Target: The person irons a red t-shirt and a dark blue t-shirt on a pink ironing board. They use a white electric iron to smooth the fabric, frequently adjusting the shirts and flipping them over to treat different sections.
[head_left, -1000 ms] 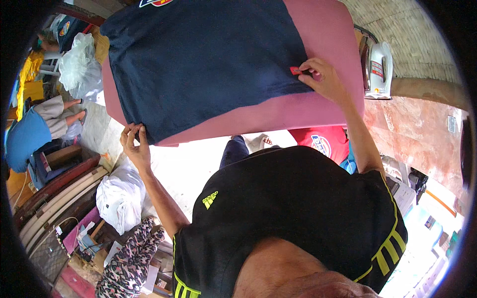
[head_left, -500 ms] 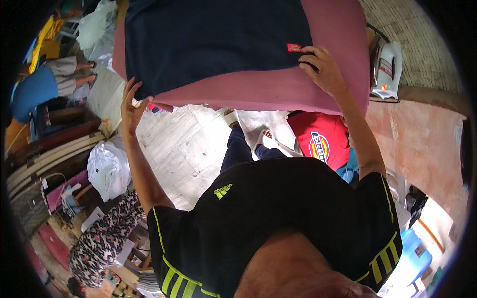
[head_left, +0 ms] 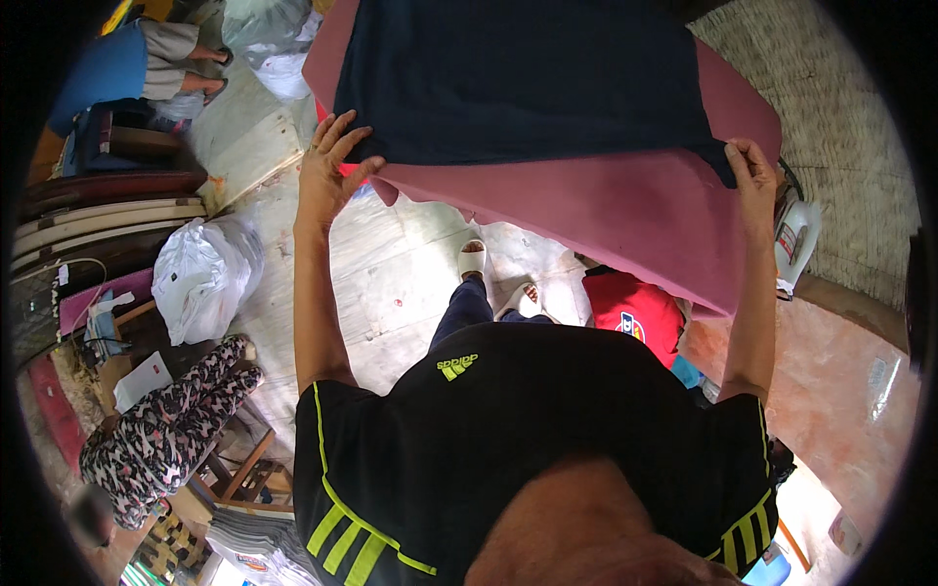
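A dark navy cloth (head_left: pixel 528 88) lies spread over a pink padded board (head_left: pixel 606 215), its near edge running from one hand to the other. At the cloth's near left corner, my left hand (head_left: pixel 330 171) has its fingers spread, the fingertips touching the edge and the thumb held apart. My right hand (head_left: pixel 752 181) pinches the near right corner between thumb and fingers, and a bit of cloth hangs below the grip. The cloth's far part runs out of the picture at the top.
An iron (head_left: pixel 796 239) stands just right of the board. Below hangs a red printed cloth (head_left: pixel 635 313). White plastic bag (head_left: pixel 205 278) and stacked boards (head_left: pixel 107 220) lie left. Two people are nearby: one in patterned clothes (head_left: pixel 161 430), another in a blue top (head_left: pixel 103 68).
My right hand has shifted to the cloth's corner and pulled it rightward and nearer. The small red label beside it no longer shows. The whole view has also swung a little.
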Motion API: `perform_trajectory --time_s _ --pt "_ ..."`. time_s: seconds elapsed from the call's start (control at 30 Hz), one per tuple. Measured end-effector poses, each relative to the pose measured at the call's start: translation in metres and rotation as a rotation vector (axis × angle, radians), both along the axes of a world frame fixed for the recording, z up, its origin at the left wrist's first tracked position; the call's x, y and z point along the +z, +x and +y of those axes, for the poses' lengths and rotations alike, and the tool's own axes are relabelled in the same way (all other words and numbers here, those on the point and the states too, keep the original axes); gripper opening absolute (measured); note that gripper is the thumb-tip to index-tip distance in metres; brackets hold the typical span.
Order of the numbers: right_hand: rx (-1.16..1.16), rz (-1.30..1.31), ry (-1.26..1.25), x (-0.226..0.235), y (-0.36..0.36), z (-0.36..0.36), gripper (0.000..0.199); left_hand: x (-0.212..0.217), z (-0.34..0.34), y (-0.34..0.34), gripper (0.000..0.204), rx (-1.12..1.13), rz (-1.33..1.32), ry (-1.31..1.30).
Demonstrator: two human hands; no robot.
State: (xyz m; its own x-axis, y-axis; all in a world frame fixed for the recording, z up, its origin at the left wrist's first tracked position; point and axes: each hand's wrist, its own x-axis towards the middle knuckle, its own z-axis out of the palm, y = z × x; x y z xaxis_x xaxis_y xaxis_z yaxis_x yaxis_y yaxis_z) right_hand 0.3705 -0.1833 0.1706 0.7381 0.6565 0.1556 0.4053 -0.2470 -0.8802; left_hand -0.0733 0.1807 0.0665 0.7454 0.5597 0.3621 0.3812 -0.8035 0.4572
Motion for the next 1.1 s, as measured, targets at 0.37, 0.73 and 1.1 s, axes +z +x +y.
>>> perform_trajectory --time_s 0.37,0.73,1.1 --pt "0.101 0.739 -0.346 -0.034 0.024 -0.032 0.008 0.002 0.009 0.006 0.016 0.018 -0.108 -0.024" --pt "-0.031 0.216 -0.219 -0.067 0.002 -0.022 0.014 0.005 0.031 0.014 0.027 0.087 -0.194 -0.442" --pt "0.330 -0.747 -0.330 0.007 -0.020 -0.006 0.026 -0.002 0.008 0.014 0.038 0.256 0.253 0.186"
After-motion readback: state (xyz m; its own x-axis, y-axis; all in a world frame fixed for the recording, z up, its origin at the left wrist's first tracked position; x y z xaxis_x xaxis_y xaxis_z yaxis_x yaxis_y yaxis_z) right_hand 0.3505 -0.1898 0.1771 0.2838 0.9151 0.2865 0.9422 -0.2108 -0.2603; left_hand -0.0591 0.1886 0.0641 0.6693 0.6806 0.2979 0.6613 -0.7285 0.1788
